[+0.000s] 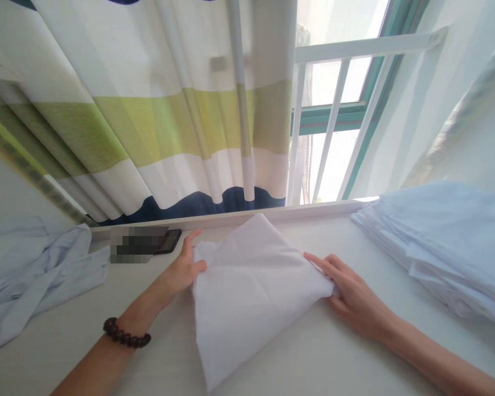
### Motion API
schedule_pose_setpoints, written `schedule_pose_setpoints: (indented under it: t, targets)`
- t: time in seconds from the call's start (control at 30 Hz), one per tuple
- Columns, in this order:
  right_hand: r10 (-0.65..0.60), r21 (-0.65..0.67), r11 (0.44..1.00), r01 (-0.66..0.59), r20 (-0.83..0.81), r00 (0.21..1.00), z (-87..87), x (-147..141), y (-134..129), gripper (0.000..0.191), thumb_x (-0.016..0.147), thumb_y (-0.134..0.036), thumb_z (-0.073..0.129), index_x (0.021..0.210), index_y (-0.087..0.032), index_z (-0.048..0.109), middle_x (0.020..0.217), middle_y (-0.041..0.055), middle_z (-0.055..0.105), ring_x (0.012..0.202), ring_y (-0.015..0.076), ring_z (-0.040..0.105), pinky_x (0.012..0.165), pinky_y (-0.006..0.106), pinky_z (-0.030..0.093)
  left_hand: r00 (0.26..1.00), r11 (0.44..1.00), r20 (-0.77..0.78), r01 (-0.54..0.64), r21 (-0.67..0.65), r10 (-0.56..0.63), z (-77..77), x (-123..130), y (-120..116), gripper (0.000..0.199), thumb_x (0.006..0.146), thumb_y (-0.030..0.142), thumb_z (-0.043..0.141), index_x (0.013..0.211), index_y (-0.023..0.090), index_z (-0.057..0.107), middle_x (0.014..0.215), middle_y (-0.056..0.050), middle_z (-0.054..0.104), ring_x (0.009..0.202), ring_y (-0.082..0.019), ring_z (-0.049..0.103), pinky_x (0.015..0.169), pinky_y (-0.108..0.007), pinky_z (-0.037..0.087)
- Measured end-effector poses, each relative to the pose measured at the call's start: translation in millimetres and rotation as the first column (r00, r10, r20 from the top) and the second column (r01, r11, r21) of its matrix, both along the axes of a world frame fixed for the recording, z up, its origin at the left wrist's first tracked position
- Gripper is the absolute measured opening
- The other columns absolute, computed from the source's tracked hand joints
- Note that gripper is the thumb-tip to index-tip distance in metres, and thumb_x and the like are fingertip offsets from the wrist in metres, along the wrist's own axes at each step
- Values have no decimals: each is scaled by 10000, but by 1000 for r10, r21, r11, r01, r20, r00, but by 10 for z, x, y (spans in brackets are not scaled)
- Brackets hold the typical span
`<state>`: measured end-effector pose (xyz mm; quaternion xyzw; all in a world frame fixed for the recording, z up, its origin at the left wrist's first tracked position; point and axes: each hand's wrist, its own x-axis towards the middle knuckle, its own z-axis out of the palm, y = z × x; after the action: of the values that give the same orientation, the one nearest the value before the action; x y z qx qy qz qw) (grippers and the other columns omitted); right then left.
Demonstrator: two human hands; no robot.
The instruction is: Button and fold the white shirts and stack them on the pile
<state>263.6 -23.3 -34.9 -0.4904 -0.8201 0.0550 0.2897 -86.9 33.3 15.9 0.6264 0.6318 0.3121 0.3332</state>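
Observation:
A white cloth point(258, 297), folded into a rough pointed shape, lies before me on the white surface. At its left edge is my left hand point(183, 269), wearing a dark beaded bracelet point(126, 334). The left thumb rests on the fabric and the index finger stretches past the upper left corner; the other fingers are hidden. My right hand point(346, 294) pinches the right corner of the cloth between thumb and fingers, the index finger lying along its upper edge.
A stack of folded white fabric point(449, 242) lies to the right, and loose white fabric point(37, 275) to the left. A black phone point(171, 241), partly pixelated, rests near the back ledge point(226, 218). Behind hang a striped curtain point(169, 126) and a white railing point(371, 47) before a window.

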Motion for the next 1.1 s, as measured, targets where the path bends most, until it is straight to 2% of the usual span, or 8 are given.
schedule_pose_setpoints:
  t: [0.1, 0.17, 0.33, 0.47, 0.67, 0.87, 0.97, 1.1]
  targets:
    - [37, 251, 967, -52, 62, 997, 70, -58, -80, 682, 745, -87, 516, 1402, -201, 371, 1149, 126, 520, 1067, 265, 521, 878, 439, 476, 900, 912, -431, 131, 389, 54, 45, 55, -5, 614, 722, 165, 523, 1324, 206, 412, 1334, -129, 403, 1273, -327, 379, 1042, -528, 330]
    - [94, 375, 916, -140, 138, 986, 126, -179, -160, 604, 764, -65, 530, 1348, -195, 447, 1171, 126, 533, 1112, 273, 497, 921, 458, 440, 805, 842, -591, 278, 462, 59, 73, 147, -34, 461, 798, 194, 486, 1259, 209, 506, 1407, -114, 356, 1318, -324, 316, 1090, -544, 246]
    - [301, 434, 816, -381, 244, 922, 243, -709, -340, 369, 864, -66, 485, 1213, -143, 577, 1134, 98, 640, 1090, 234, 555, 957, 393, 436, 685, 822, -697, 511, 251, -214, 41, 323, -62, 397, 953, 244, 324, 1290, 230, 533, 1428, -48, 447, 1377, -243, 275, 1147, -476, 178]
    - [407, 460, 764, -452, 201, 891, 322, -1026, -346, 298, 949, -123, 385, 1118, -125, 630, 1120, 77, 684, 1067, 224, 597, 945, 364, 472, 658, 850, -693, 512, 126, -294, -69, 241, -18, 441, 987, 311, 270, 1393, 255, 432, 1507, -24, 336, 1411, -223, 215, 1159, -470, 135]
    - [523, 442, 705, -555, 205, 827, 332, -1072, -309, 334, 978, -174, 343, 1211, -116, 575, 1256, 33, 629, 1158, 195, 570, 990, 324, 465, 645, 883, -685, 468, 4, -339, -89, 87, 12, 475, 1002, 385, 199, 1456, 289, 302, 1549, -4, 213, 1434, -202, 126, 1160, -472, 73]
    - [562, 332, 741, -584, 170, 810, 139, -1214, -362, 319, 990, -243, 339, 1165, -139, 584, 1218, 20, 655, 1121, 161, 594, 1001, 279, 458, 578, 885, -744, 464, -40, -336, -91, 83, 36, 482, 995, 404, 212, 1464, 312, 278, 1551, -7, 207, 1424, -213, 177, 1149, -453, 123]
    - [567, 283, 755, -592, 173, 806, 274, -1092, -352, 325, 978, -290, 385, 1195, -134, 569, 1234, 31, 645, 1131, 150, 590, 1037, 270, 426, 528, 901, -795, 431, -52, -298, -51, 117, 6, 466, 983, 373, 255, 1437, 318, 346, 1533, -23, 261, 1411, -255, 219, 1128, -508, 129]
    - [381, 239, 884, -402, 130, 915, 446, -676, -229, 353, 940, -216, 428, 1254, -111, 548, 1306, 92, 584, 1239, 208, 507, 1080, 377, 391, 489, 926, -821, 359, -120, -296, 61, 157, -109, 463, 935, 339, 362, 1378, 243, 459, 1492, -95, 346, 1386, -312, 270, 1108, -562, 135]
